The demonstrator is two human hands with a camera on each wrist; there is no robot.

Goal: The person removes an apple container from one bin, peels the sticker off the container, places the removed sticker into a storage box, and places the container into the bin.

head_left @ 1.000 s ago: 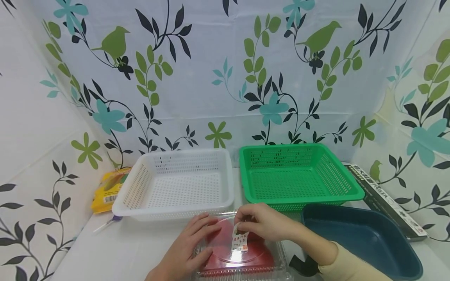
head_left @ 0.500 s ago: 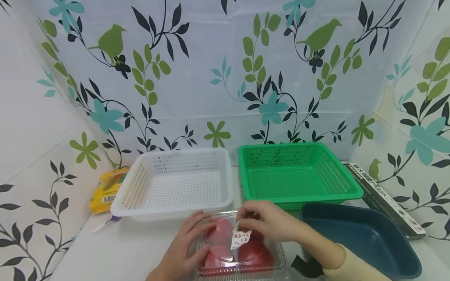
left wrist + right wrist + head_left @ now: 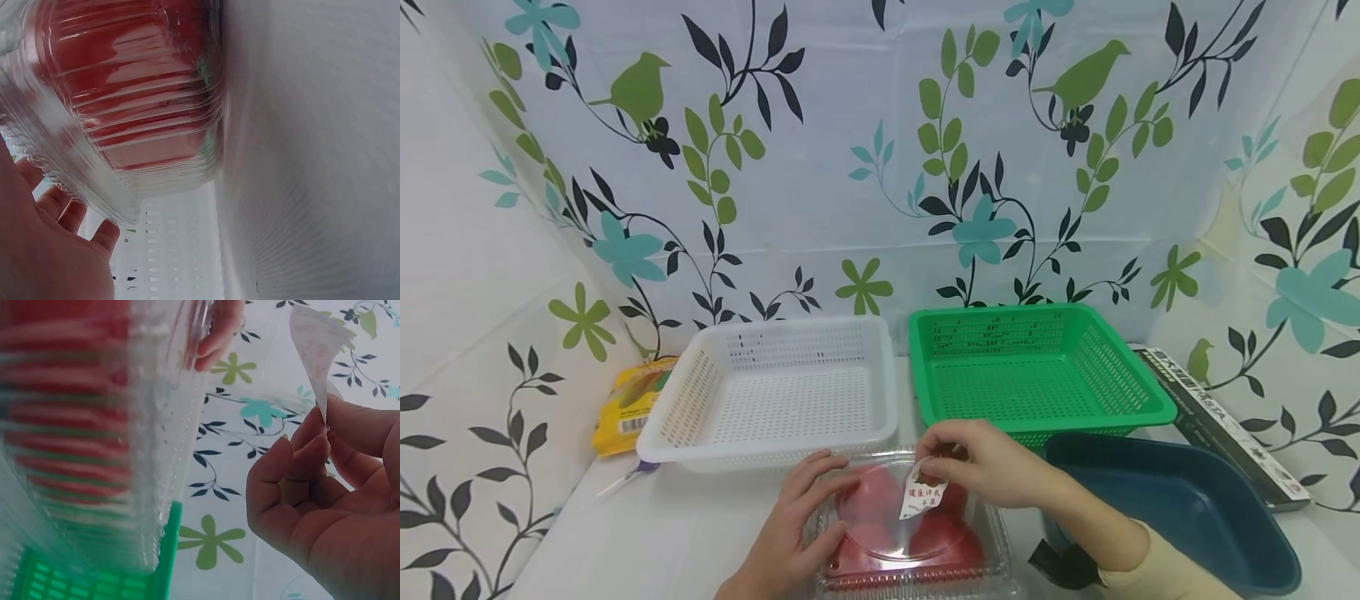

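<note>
A clear plastic clamshell box [image 3: 997,542] with red apples [image 3: 947,542] in it sits at the table's front, its lid closed. My left hand [image 3: 801,521] rests on the lid's left side, fingers spread; the left wrist view has its fingers [image 3: 72,215] along the lid's edge. Above the lid, my right hand [image 3: 981,467] pinches a torn-edged white sticker label [image 3: 919,498] with red print between thumb and fingertips. In the right wrist view the label [image 3: 315,347] stands off the box, its pale back folded over.
Behind the box stand a white basket [image 3: 662,433] and a green basket [image 3: 1045,429]. A dark blue tray [image 3: 1180,508] lies right, beside a black pasta box [image 3: 1225,433]. At far left are a yellow packet [image 3: 632,408] and a purple-ended tool [image 3: 643,468].
The right hand has moved up and to the right, drawing the label up from the lid, where it lay flatter before. The left hand stays on the lid.
</note>
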